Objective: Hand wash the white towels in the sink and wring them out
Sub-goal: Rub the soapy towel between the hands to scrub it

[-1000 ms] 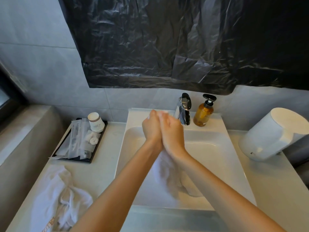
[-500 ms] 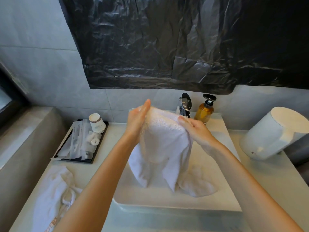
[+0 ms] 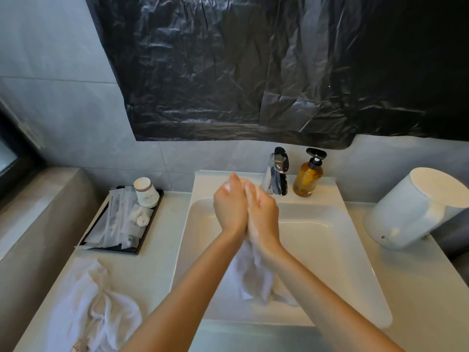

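Left grip and right grip press palm to palm, fingers straight, sandwiching a white towel. Its tail hangs below them into the sink.

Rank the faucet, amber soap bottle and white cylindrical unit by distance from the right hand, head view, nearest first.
1. faucet: just behind and to the right of the right hand.
2. amber soap bottle: next to the faucet, on its right.
3. white cylindrical unit: far right of the view, clearly farthest.
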Available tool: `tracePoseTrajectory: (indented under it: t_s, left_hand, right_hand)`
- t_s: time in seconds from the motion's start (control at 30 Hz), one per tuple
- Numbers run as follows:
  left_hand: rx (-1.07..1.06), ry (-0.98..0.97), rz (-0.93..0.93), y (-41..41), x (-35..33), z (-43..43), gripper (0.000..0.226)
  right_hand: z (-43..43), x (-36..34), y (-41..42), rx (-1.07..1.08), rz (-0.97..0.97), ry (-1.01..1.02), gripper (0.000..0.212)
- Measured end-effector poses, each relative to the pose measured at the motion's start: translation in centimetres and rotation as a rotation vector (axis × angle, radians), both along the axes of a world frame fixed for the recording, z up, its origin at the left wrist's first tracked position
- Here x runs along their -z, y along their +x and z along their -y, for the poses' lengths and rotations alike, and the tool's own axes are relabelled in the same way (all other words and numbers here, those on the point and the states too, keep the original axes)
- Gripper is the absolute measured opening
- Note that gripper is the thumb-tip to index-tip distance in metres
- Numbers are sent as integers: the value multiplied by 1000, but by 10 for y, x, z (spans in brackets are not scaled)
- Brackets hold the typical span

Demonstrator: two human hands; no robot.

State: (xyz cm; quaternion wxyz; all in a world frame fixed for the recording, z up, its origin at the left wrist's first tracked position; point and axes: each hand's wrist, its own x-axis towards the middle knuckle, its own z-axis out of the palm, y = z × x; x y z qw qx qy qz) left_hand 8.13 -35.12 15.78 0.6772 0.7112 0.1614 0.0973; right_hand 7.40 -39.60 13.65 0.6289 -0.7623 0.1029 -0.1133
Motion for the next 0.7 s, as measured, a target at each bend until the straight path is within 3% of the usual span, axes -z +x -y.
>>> tracePoseTrajectory:
  t_s: [0.07,0.17,0.23,0.33,0.4,0.5,0.57,0.7]
  left_hand:
    - [-9,-19,-11,0,1,2,48]
    - [107,-84,-60,-10,8,17,44]
    - [167,-21,-59,-4,8,11,44]
    - [139,-38,-75,18,11,-19,43]
    - [191,-34,-91,28,19,-37,43]
    - [333,262,-125,30,29,-56,43]
    - [450,380,-139,30,31,-66,46]
    - [757,17,-185,23,21,-66,79]
  right_hand:
    - [4,-4,3,-29,-29,9,38]
    - [18,-19,27,146,-59,-4,44]
    - [11,-20,24,177,-27,20,41]
    - [-3,-12,2,-154,-37,-90,33]
    - [6,-18,1,-248,-83,-41,31]
    - [36,-35,12,-183,-15,-33,35]
    - [47,-45,13,-269,5,-86,39]
    - [50,-59,12,-467,50,-222,42]
